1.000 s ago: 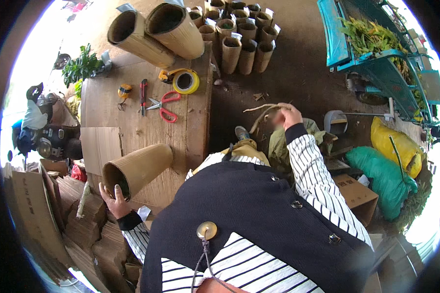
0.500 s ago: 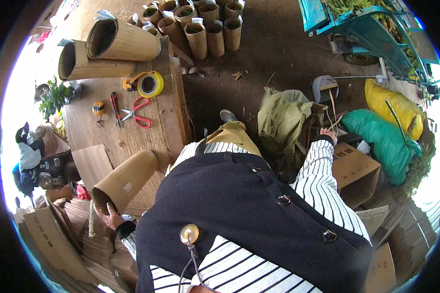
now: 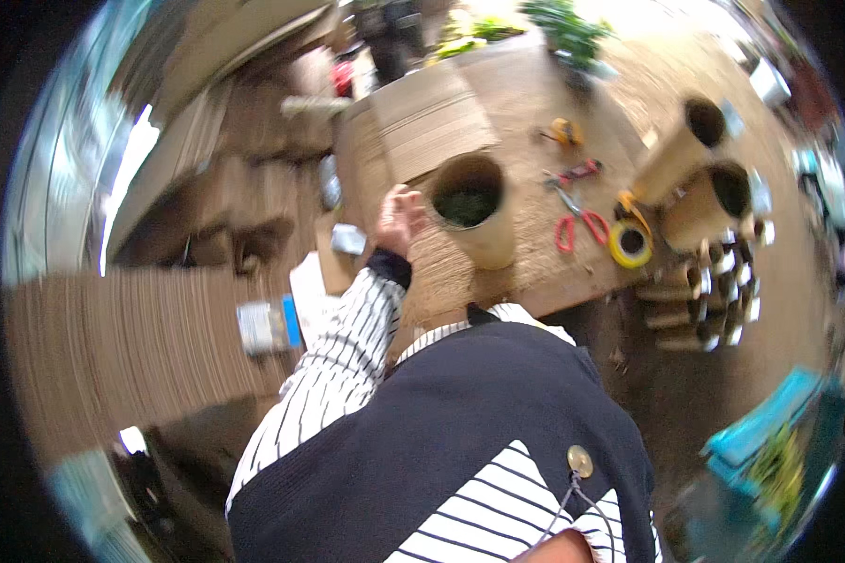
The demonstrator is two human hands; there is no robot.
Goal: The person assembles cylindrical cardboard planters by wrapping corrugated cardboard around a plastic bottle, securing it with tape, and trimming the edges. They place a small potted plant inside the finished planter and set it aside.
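Observation:
A brown corrugated cardboard tube (image 3: 486,239) stands on the wooden table (image 3: 545,286), its round mouth facing up and dark green matter inside. Just left of it is my left hand (image 3: 402,223), slightly blurred, fingers loosely bent and holding nothing; a small gap seems to separate it from the tube. My right hand lies outside the picture. Right of the tube are red-handled scissors (image 3: 580,225), a red and black cutter (image 3: 577,174), a yellow tape measure (image 3: 565,131) and a roll of yellow tape (image 3: 630,246).
A flat cardboard piece (image 3: 438,122) lies behind the tube. Two larger tubes (image 3: 704,202) rest at the table's right end, with several more tubes (image 3: 695,296) beyond. Stacked cardboard (image 3: 131,347) fills the left. A teal cart (image 3: 765,422) with greenery stands lower right.
My view has swung left toward the table and cardboard. The tube my left hand was touching, tilted before, now stands upright, and that hand is off it. My right hand has left view.

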